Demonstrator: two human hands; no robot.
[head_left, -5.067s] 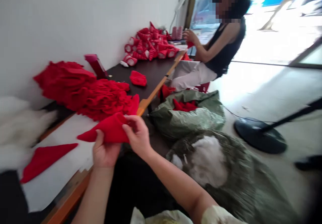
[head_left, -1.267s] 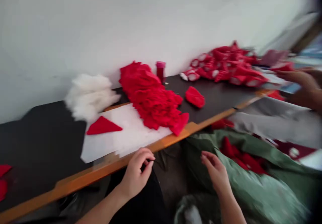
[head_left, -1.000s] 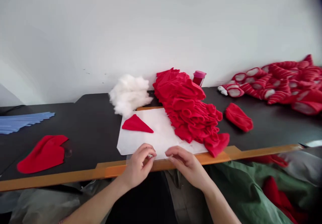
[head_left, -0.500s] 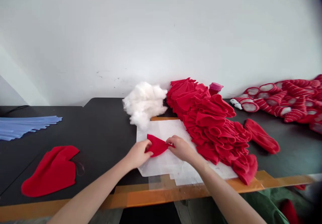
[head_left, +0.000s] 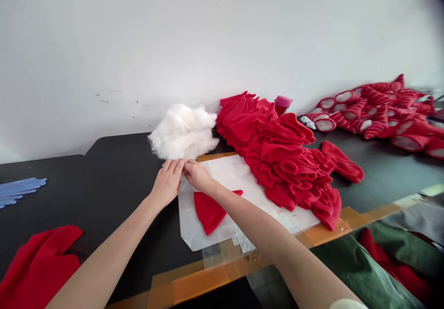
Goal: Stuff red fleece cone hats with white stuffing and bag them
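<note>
Both hands meet at the near edge of a fluffy heap of white stuffing (head_left: pixel 183 131). My left hand (head_left: pixel 167 183) has its fingers pressed together on the stuffing's lower edge. Right beside it, my right hand (head_left: pixel 198 176) is closed in a pinch at the same spot; the fingertips are partly hidden. A pointed red fabric piece (head_left: pixel 208 213) lies loose on the white sheet (head_left: pixel 192 237), partly under my right forearm.
A big pile of red fabric pieces (head_left: pixel 277 151) covers the sheet's right side, with a pink-lidded container (head_left: pixel 282 103) behind. Farther right are a red pouch-like piece (head_left: pixel 342 162) and striped stuffed pieces (head_left: pixel 374 105). Red fabric (head_left: pixel 41 262) and blue strips (head_left: pixel 22 189) lie left.
Both hands have let go of the red fabric piece, which now lies on the sheet. They have moved up and left to the stuffing. The view has turned right.
</note>
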